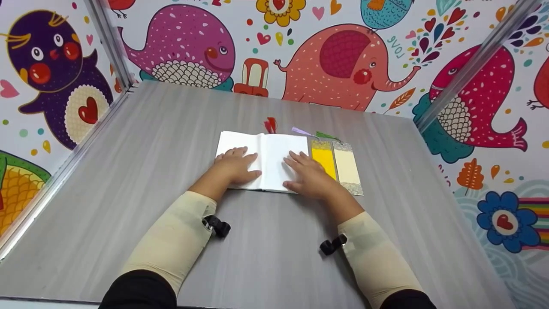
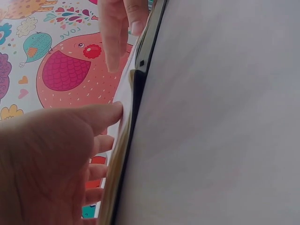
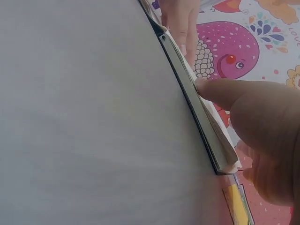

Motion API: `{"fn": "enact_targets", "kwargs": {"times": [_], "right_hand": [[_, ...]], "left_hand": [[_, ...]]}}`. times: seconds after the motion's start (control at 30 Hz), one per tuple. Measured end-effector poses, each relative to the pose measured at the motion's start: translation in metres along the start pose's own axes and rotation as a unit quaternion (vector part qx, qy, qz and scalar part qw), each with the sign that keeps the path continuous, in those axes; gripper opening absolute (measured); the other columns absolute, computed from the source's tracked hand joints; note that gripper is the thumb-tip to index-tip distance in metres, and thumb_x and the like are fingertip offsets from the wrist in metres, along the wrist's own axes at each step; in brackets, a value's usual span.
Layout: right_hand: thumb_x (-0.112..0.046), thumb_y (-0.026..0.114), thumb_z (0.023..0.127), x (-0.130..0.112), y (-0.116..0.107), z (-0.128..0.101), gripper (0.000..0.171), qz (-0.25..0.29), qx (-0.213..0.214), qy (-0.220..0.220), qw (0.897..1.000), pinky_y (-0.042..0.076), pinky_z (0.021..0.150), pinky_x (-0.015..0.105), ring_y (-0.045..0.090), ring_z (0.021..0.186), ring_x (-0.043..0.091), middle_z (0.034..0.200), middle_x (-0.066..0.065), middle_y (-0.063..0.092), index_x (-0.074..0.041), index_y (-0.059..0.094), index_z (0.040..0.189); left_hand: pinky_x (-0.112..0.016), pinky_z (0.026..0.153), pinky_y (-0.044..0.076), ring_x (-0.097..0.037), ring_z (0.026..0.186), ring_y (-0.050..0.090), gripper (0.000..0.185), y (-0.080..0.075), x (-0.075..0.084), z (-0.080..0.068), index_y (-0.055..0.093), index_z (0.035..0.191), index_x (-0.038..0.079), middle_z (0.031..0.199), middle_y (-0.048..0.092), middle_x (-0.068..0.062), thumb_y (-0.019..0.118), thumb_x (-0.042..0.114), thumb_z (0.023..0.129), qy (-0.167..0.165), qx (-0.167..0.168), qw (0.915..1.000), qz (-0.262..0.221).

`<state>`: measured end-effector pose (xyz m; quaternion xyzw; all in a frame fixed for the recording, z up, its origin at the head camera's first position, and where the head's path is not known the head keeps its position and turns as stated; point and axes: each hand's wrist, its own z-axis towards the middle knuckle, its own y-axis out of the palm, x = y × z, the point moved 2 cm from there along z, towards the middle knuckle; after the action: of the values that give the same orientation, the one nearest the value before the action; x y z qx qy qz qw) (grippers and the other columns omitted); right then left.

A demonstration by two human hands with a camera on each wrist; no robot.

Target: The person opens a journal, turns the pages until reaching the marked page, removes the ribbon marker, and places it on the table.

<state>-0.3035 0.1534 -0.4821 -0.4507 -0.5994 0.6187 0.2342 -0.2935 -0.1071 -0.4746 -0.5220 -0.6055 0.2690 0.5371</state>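
Note:
An open book (image 1: 274,156) with blank white pages lies on the table. My left hand (image 1: 236,166) rests flat on the left page, fingers spread and thumb toward the spine. On the right page lies my right hand (image 1: 311,176), its fingers also spread, partly covering the page's outer edge. A red tassel (image 1: 270,125) sticks out past the book's top edge near the spine. Side by side at the book's right lie a yellow bookmark (image 1: 324,154) and a cream bookmark (image 1: 346,165), both with patterned ends. Both wrist views show the thumbs on the pages near the book's lower edge.
A lilac tassel (image 1: 302,131) and a green tassel (image 1: 327,136) lie above the bookmarks. The grey table (image 1: 180,120) meets walls with cartoon animals (image 1: 334,68) at the back and sides. A black wrist camera (image 1: 217,225) is strapped to the left forearm, another (image 1: 332,245) to the right.

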Motion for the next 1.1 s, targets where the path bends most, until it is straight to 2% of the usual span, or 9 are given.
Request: {"fn": "enact_targets", "kwargs": {"times": [0.37, 0.63, 0.87, 1.1], "right_hand": [[-0.061, 0.056, 0.104, 0.003, 0.002, -0.001, 0.077, -0.019, -0.033, -0.001, 0.999, 0.01, 0.136, 0.063, 0.014, 0.17, 0.029, 0.18, -0.005, 0.024, -0.03, 0.032, 0.17], [-0.066, 0.065, 0.097, 0.008, -0.005, -0.004, 0.085, -0.012, -0.043, -0.003, 0.999, 0.01, 0.135, 0.065, 0.02, 0.169, 0.026, 0.179, -0.007, 0.029, -0.028, 0.037, 0.168], [-0.069, 0.074, 0.088, 0.012, -0.011, -0.01, 0.096, -0.006, -0.05, 0.002, 0.999, 0.01, 0.137, 0.058, 0.021, 0.169, 0.021, 0.177, -0.009, 0.033, -0.029, 0.038, 0.168], [-0.065, 0.075, 0.089, 0.013, -0.015, -0.011, 0.091, 0.001, -0.045, 0.001, 0.999, 0.013, 0.137, 0.058, 0.026, 0.167, 0.021, 0.175, -0.007, 0.038, -0.027, 0.043, 0.165]], "left_hand": [[-0.066, 0.134, 0.011, -0.041, 0.169, 0.01, 0.075, 0.0, 0.0, -0.001, 0.031, 0.171, 0.025, 0.182, 0.015, -0.013, 0.049, 0.058, 0.106, -0.002, 0.0, 1.0, -0.003], [-0.07, 0.133, 0.008, -0.042, 0.169, 0.01, 0.078, 0.001, 0.003, -0.004, 0.031, 0.171, 0.024, 0.182, 0.015, -0.012, 0.049, 0.062, 0.104, -0.014, 0.005, 0.9999, -0.008], [-0.064, 0.133, 0.019, -0.046, 0.166, 0.018, 0.088, 0.004, 0.009, -0.004, 0.034, 0.169, 0.015, 0.179, 0.021, -0.02, 0.049, 0.069, 0.101, 0.003, 0.029, 0.9994, 0.017], [-0.064, 0.133, 0.02, -0.046, 0.165, 0.019, 0.094, 0.008, 0.011, -0.004, 0.033, 0.169, 0.012, 0.179, 0.02, -0.022, 0.05, 0.073, 0.099, 0.006, 0.038, 0.9992, 0.009]]}}
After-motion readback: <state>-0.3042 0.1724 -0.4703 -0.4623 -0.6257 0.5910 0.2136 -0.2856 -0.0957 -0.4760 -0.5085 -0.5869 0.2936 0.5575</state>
